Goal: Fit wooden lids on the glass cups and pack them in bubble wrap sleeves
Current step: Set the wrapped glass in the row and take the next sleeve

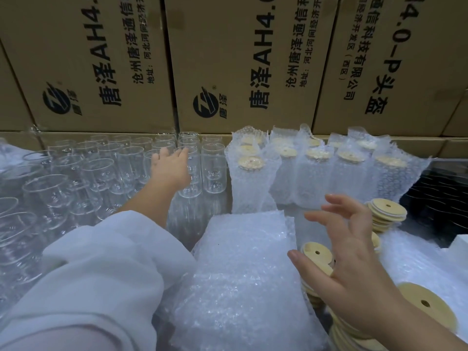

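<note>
Three cardboard cartons (pixel 101 59) are standing as a wall along the far side.

Many bare glass cups (pixel 96 173) are standing upright and tightly packed across the left, from near to far, none wearing a lid.

One flat stack of bubble wrap sleeves (pixel 243 262) is lying near centre, between the two arms.

Roughly a dozen wrapped cups (pixel 316 173) are standing far right, each showing a wooden lid at the sleeve mouth.

Several stacks of loose wooden lids (pixel 387 211) are leaning on the near right, just beside the sleeves.

Left hand (pixel 171 168), in a white sleeve (pixel 101 262), is reaching far into the rightmost rows of bare cups, fingers lying over the rim of the target cup (pixel 192 183). Whether it is gripping is not showing.

Right hand (pixel 354 257) is hovering over the nearest lids, fingers spread wide and loosely bent, holding nothing.

Risks, as judged:
- The cups are touching one another, so lifting one at an angle is likely to be knocking its neighbours, and glass is tipping or chipping easily.
- The trailing sleeve is passing close over the nearer cups and could be dragging one over.
- The lid stacks are leaning already, so a careless pick could be spilling them.
- A lid seated crooked could be popping off while the cup is sliding into a sleeve.
</note>
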